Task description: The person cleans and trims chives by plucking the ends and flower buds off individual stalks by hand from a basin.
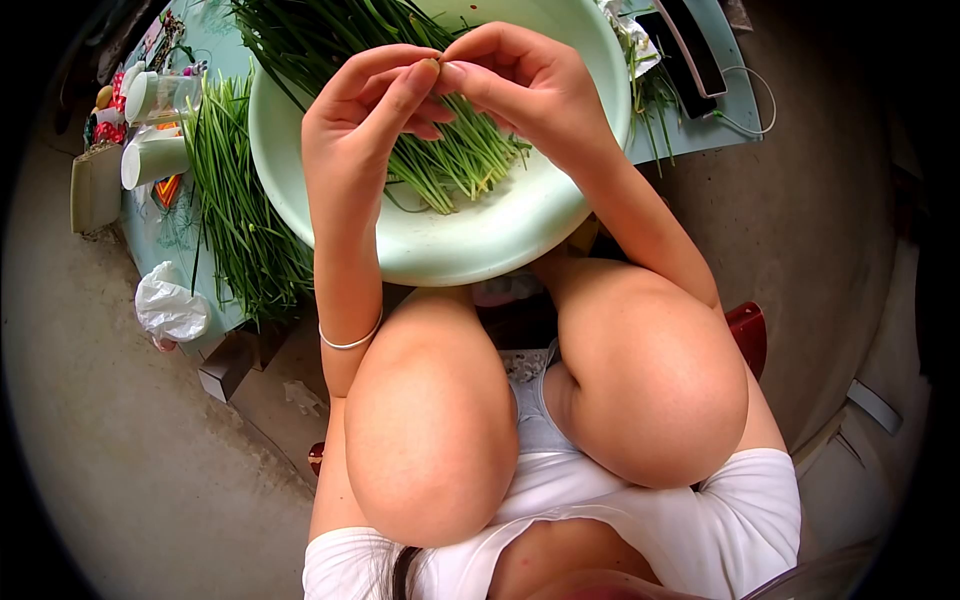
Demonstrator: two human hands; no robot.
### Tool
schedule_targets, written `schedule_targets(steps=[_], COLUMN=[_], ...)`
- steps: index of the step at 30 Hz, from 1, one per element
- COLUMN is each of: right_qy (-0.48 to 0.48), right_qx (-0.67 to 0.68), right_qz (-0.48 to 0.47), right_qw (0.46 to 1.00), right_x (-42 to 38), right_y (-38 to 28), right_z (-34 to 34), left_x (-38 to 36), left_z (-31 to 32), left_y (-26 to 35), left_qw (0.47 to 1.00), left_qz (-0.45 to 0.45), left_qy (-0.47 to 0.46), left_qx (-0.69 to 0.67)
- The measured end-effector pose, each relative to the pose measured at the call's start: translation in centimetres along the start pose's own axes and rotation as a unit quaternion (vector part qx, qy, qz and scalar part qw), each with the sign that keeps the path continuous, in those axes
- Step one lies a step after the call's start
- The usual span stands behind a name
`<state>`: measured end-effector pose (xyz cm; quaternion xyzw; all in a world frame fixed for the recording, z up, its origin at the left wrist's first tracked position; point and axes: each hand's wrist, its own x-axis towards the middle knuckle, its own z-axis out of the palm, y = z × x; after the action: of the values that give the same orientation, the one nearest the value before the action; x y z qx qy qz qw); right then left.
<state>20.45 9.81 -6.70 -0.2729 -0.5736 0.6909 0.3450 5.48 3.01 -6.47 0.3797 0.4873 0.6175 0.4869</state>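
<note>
Above a pale green basin [440, 262], my left hand [365, 115] and my right hand [530, 90] meet with thumbs and fingertips pinched together. Whatever sits between the fingertips is too small to make out. Beneath them in the basin lies a thick bunch of garlic chives [455, 160], leaves toward the far left and pale cut ends toward the near right. The fingers cover part of this bunch. A second heap of garlic chives [240, 190] rests on the table, left of the basin.
The light blue table [215, 45] also carries plastic cups [155, 157], a crumpled white plastic bag [172, 303] and small colourful items at left. Chive scraps [650, 100] lie at right beside a phone [690, 45] with a white cable. My knees are close under the basin.
</note>
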Motion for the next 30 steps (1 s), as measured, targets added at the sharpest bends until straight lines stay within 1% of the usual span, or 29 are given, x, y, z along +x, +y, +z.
schedule_targets(steps=[4,9,16,22,24,28,30], right_qy=[0.001,0.004,-0.008,0.010,0.024,0.014,0.026], right_qx=[-0.012,0.004,-0.002,-0.029,-0.074,-0.070,-0.075], right_qz=[-0.006,0.004,0.013,-0.005,-0.012,-0.015,-0.016], right_qw=[1.000,1.000,1.000,1.000,0.997,0.997,0.997], right_x=[0.04,-0.01,0.05,0.02,0.01,0.02,0.02], right_y=[0.08,0.01,0.25,0.15,0.31,0.38,0.26], right_z=[-0.01,-0.05,-0.20,0.01,0.01,-0.22,-0.06], left_x=[0.01,0.08,0.16,0.18,0.17,0.18,0.18], left_z=[-0.08,-0.23,0.00,0.01,0.01,0.01,0.03], left_y=[-0.14,-0.12,-0.14,-0.21,-0.19,-0.21,-0.21], left_qw=[1.000,0.999,1.000,1.000,1.000,1.000,1.000], left_qz=[-0.014,-0.025,-0.004,0.004,0.007,0.004,0.005], left_qy=[0.002,-0.007,0.003,0.003,0.002,0.000,0.000], left_qx=[-0.005,-0.029,-0.013,-0.004,-0.002,0.001,0.003])
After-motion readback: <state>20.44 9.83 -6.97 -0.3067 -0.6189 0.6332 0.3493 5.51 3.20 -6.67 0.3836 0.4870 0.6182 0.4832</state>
